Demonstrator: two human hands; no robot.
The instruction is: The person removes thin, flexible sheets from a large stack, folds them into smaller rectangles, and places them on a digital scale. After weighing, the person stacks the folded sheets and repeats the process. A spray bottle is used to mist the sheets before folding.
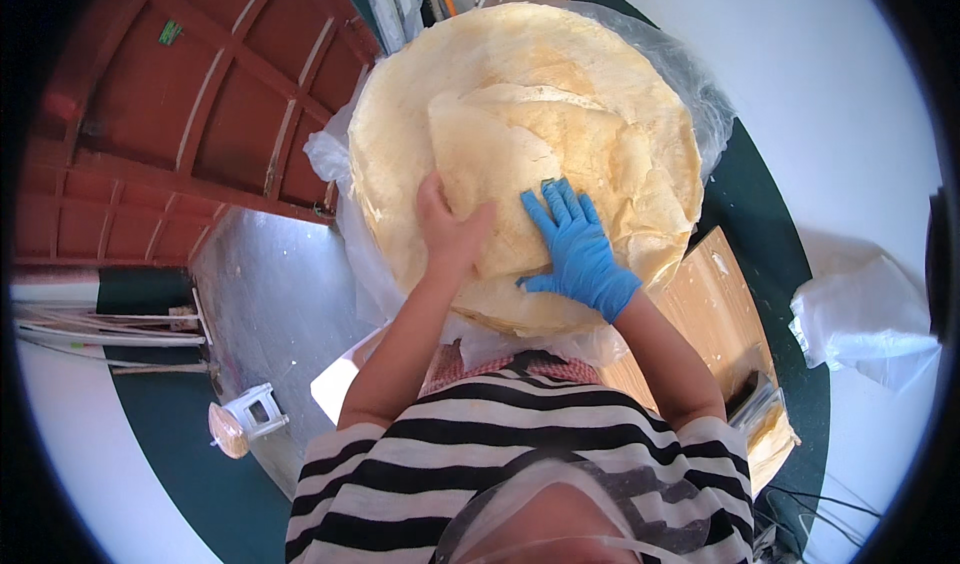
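A large round stack of thin, pale yellow sheets (405, 114) lies before me on clear plastic film (701, 91). On top rests a folded, layered piece of the same sheet (487, 144). My left hand (454, 226) is bare and slightly blurred; it touches the left part of this folded piece, thumb and fingers apart. Whether it pinches an edge, I cannot tell. My right hand (574, 241), in a blue disposable glove, lies flat on the sheets to the right, palm down with fingers spread.
Right of the stack is a wooden board or tabletop (705, 301), with a plastic bag of yellowish sheets (772, 436) lower down. A red panelled door (225, 99) stands at the left. A small white stool (259, 412) stands on the grey floor. Plastic film (862, 316) hangs at the far right.
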